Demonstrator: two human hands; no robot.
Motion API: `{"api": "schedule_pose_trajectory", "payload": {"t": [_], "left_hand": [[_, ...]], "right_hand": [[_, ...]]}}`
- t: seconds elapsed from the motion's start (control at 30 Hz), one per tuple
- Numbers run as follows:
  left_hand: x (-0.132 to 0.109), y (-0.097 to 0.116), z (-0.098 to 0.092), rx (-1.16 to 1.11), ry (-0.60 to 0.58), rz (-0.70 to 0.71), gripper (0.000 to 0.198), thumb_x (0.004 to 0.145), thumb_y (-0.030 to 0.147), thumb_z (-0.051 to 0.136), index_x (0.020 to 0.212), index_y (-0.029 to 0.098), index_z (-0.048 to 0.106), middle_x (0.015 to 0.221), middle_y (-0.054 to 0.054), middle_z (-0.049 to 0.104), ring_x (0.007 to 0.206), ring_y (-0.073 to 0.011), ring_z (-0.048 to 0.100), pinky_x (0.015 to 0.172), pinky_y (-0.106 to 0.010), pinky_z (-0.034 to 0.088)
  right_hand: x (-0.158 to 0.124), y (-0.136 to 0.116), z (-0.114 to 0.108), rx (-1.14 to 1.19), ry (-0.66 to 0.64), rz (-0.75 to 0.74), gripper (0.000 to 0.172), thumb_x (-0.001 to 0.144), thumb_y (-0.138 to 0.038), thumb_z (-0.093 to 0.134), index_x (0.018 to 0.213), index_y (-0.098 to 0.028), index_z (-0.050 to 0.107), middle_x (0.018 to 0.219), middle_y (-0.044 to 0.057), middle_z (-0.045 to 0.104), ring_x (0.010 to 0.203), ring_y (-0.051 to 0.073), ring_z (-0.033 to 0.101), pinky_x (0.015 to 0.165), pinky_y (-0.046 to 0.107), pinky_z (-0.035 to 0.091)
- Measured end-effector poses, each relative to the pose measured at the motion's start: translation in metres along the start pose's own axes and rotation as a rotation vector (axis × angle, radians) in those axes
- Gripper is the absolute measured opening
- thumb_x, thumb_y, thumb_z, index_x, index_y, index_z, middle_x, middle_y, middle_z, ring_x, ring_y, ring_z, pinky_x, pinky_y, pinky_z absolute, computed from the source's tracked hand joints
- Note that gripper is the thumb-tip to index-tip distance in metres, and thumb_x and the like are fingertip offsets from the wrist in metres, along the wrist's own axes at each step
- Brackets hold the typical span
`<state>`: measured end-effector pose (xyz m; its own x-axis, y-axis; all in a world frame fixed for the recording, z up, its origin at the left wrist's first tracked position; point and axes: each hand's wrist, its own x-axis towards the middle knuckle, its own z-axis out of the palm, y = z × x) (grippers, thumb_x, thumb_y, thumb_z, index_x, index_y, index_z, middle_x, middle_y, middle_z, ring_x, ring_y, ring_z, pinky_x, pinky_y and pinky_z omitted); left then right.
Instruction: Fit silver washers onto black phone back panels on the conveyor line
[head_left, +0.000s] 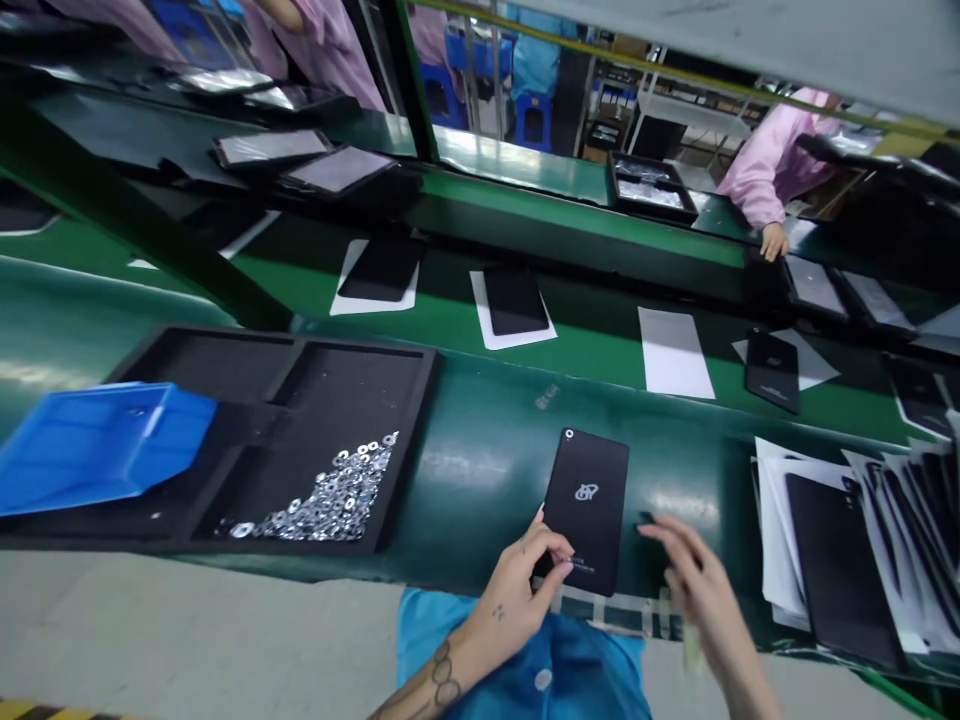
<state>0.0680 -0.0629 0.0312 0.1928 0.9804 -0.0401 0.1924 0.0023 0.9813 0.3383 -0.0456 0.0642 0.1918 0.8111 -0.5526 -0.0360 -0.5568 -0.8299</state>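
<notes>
A black tablet back cover with a pale logo and a bright ring at its upper left corner lies on the green bench in front of me. My left hand is at its lower left; thumb and index finger pinch together over the cover, and whatever is between them is too small to name. Another left fingertip touches the cover's left edge. To the right, apart from the cover, my right hand is blurred with fingers stretched out. Something small and dark shows at one right fingertip.
On the left, a black divided tray holds many small shiny metal rings and a blue bin. Black covers and white sheets lie on the belt beyond. At right stand stacked covers with paper. Across, a pink-sleeved person reaches down.
</notes>
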Motion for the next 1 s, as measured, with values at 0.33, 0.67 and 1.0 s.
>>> {"api": "schedule_pose_trajectory", "payload": {"t": [0.33,0.67,1.0], "left_hand": [[0.019,-0.003,-0.003,-0.102,-0.120,-0.105,0.016,0.101,0.039,0.068,0.102,0.024,0.072,0.098,-0.006,0.076,0.094,-0.0231,0.073,0.093,-0.035,0.061],[0.003,-0.039,-0.076,0.216,0.298,0.087,0.030,0.102,0.051,0.067,0.089,0.026,0.075,0.099,-0.009,0.077,0.091,-0.0260,0.078,0.081,-0.034,0.066],[0.002,-0.041,-0.058,0.454,0.396,0.395,0.016,0.108,0.015,0.059,0.107,0.023,0.073,0.098,-0.005,0.077,0.086,-0.0164,0.076,0.081,-0.027,0.063]], "right_hand": [[0.000,0.020,0.029,0.143,-0.177,0.089,0.071,0.073,-0.059,0.096,0.133,-0.028,0.077,0.071,-0.004,0.061,0.042,0.001,0.020,0.040,0.019,0.016],[0.124,-0.159,-0.037,0.147,0.023,-0.292,0.077,0.068,-0.034,0.099,0.137,-0.017,0.070,0.062,-0.014,0.030,0.048,0.004,0.016,0.040,0.018,0.018],[0.246,-0.190,0.075,-0.904,0.050,-0.835,0.039,0.094,-0.049,0.065,0.118,-0.019,0.075,0.110,0.010,0.079,0.096,0.025,0.071,0.091,0.036,0.052]]}}
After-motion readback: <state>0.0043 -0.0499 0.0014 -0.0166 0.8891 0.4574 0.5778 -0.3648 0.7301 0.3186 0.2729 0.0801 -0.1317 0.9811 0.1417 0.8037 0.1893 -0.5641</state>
